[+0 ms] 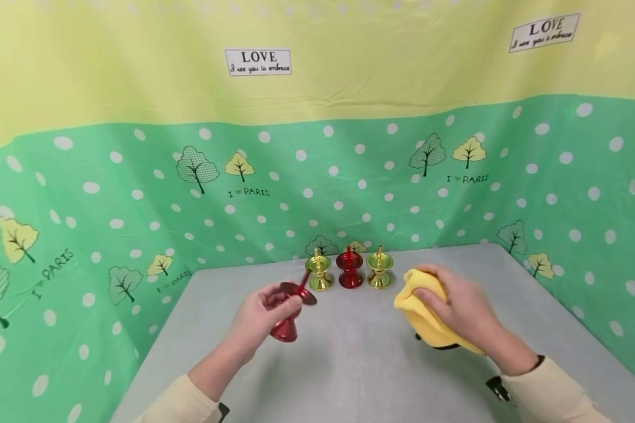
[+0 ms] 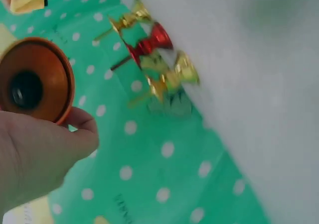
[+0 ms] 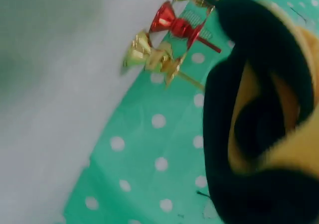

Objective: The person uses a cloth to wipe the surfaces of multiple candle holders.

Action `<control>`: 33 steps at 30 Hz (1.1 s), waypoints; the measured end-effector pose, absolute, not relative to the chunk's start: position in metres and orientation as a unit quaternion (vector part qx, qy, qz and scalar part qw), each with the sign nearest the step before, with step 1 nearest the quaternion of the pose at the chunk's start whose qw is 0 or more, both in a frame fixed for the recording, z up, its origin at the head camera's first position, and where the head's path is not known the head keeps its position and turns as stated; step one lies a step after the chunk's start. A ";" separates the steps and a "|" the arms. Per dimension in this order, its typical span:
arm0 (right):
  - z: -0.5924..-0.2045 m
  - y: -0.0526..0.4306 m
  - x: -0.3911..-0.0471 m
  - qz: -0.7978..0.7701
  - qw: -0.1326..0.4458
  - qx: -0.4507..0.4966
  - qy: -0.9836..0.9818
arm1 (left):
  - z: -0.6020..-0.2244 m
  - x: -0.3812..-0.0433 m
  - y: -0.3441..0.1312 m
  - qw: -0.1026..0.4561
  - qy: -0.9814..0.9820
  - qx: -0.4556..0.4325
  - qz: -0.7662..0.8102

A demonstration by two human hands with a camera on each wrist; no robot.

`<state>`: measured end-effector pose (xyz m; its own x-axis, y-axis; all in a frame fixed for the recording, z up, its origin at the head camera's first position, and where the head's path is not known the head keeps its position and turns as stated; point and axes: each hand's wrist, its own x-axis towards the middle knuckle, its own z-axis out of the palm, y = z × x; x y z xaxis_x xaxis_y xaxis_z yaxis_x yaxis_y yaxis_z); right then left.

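Observation:
Above the table, my left hand (image 1: 261, 317) grips a shiny red candle holder (image 1: 284, 329) with a flat dish and a thin central spike, tilted to the right. The left wrist view looks into the hollow underside of its base (image 2: 37, 79), with the left hand's (image 2: 45, 152) thumb at the rim. My right hand (image 1: 463, 302) holds a bunched yellow cloth (image 1: 425, 314) with a dark side, which fills much of the right wrist view as black and yellow folds (image 3: 259, 109). The cloth and the held candle holder are apart.
At the table's back edge stand three more holders in a row: a gold one (image 1: 320, 274), a red one (image 1: 350, 269) and another gold one (image 1: 378, 270). The grey table (image 1: 360, 364) meets a green and yellow patterned curtain (image 1: 349, 194) behind and at both sides.

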<state>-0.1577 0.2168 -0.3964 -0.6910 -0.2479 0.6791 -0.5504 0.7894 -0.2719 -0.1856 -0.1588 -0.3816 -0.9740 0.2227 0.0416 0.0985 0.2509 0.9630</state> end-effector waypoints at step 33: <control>-0.390 0.131 -0.144 0.260 0.404 0.464 -0.745 | -0.398 -0.143 -0.109 0.197 0.560 0.211 0.777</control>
